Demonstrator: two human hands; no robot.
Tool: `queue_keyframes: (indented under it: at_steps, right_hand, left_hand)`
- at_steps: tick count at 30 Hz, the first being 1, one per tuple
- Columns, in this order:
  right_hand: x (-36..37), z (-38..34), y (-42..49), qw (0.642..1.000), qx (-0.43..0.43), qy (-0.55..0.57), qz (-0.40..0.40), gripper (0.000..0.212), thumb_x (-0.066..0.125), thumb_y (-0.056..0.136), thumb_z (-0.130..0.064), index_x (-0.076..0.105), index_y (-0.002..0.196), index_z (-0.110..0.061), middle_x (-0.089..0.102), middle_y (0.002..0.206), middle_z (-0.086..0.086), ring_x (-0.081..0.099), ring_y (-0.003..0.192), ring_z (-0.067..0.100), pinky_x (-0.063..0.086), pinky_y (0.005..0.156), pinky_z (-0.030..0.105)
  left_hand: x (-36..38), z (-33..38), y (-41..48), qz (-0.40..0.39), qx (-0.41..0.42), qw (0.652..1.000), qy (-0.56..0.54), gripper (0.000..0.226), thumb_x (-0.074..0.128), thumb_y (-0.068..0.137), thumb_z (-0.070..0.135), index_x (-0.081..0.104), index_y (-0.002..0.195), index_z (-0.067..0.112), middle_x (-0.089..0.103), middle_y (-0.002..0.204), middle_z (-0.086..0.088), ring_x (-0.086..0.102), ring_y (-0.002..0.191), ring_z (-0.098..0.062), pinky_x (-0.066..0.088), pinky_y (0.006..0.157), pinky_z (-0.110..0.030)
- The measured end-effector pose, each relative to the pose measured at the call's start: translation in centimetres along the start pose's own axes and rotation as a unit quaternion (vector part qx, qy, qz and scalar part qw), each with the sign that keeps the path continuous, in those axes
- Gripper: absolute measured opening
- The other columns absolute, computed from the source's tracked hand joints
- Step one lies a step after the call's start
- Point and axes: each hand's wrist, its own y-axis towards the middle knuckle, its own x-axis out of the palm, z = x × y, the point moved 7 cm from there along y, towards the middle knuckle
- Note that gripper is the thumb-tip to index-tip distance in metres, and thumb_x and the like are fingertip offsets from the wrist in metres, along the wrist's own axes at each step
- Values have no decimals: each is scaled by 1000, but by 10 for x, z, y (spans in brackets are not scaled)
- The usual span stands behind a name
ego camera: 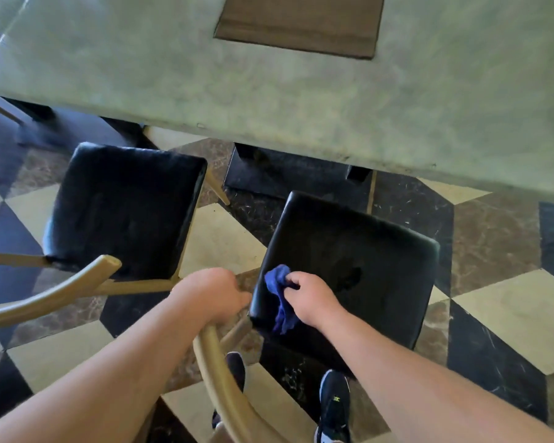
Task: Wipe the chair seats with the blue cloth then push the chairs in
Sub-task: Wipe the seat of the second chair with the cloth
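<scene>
My right hand (312, 298) pinches the crumpled blue cloth (282, 298) on the right chair's glossy black padded seat (349, 270); my left hand (211, 294) clenches its curved wooden backrest (218, 375). Two square seats (122, 206) near the worktop (269, 100).

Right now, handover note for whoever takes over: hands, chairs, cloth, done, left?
Left hand: gripping the wooden back rail of the right chair.
Right hand: holding the bunched blue cloth at the near left corner of the right seat.
Left chair seat: apart from the table, not pushed in.
Done: cannot tell which seats are wiped.
Left: finish wiping, then push both chairs in.
</scene>
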Motion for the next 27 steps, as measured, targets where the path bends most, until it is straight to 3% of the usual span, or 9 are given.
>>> queue_keyframes:
  at_steps: [6,9,11,14,16,20,23,25,27]
  right_hand:
    - [-67,-16,48,984,-44,-99,142,17,53,98,-25,70,98,-30,65,94,-1,65,72,15,51,58,32]
    - [-84,-32,99,964,-84,-152,200,20,51,98,-22,71,101,-25,62,96,1,64,81,23,53,67,38]
    - [-93,-44,141,947,-99,-194,236,23,50,100,-21,71,111,-24,55,103,2,59,85,25,50,71,38]
    - [-95,-62,207,930,-111,-254,242,27,50,98,-13,70,113,-22,50,111,7,59,95,32,49,74,42]
    - [-86,-67,239,927,-93,-285,225,26,53,96,-12,69,114,-21,54,122,11,59,105,36,47,76,42]
    - [-24,-59,240,924,-95,-330,170,25,56,92,-11,72,108,-21,59,124,11,59,107,35,40,74,38]
    - [31,-36,196,923,-111,-341,139,24,53,93,-10,71,106,-19,56,117,8,61,100,32,34,70,37]
    - [57,-12,157,947,-110,-275,123,22,54,92,-11,66,107,-21,53,112,6,62,95,30,42,70,40]
    - [82,12,119,964,-108,-227,82,19,54,93,-17,59,110,-25,51,109,4,61,95,30,43,72,41]
  left_hand:
    - [4,33,101,-90,63,987,-116,50,44,109,41,53,151,17,53,153,-11,50,138,-33,41,114,-42]
    - [22,24,153,-122,13,962,-244,47,34,113,30,41,158,19,43,161,-12,51,135,-35,43,106,-42]
    - [44,20,175,-196,-12,924,-329,56,36,110,52,36,160,26,44,161,-7,51,136,-36,44,103,-48]
    - [75,21,199,-298,-48,811,-501,76,25,100,76,38,158,29,41,164,-10,39,148,-40,29,120,-61]
    - [81,23,209,-310,-49,776,-548,80,22,98,79,47,154,27,46,160,-14,48,142,-40,36,112,-59]
    - [85,15,213,-296,-48,755,-583,83,16,96,82,67,132,27,64,144,-8,60,130,-33,49,86,-46]
    - [87,14,208,-273,-40,744,-609,84,23,94,81,74,119,18,72,123,-5,63,116,-28,47,95,-44]
    - [86,17,201,-266,-15,758,-595,81,53,74,76,69,117,8,65,106,-16,57,98,-30,44,83,-39]
    - [96,17,191,-301,-14,799,-521,83,59,61,73,58,115,10,54,88,-15,51,76,-25,31,70,-34]
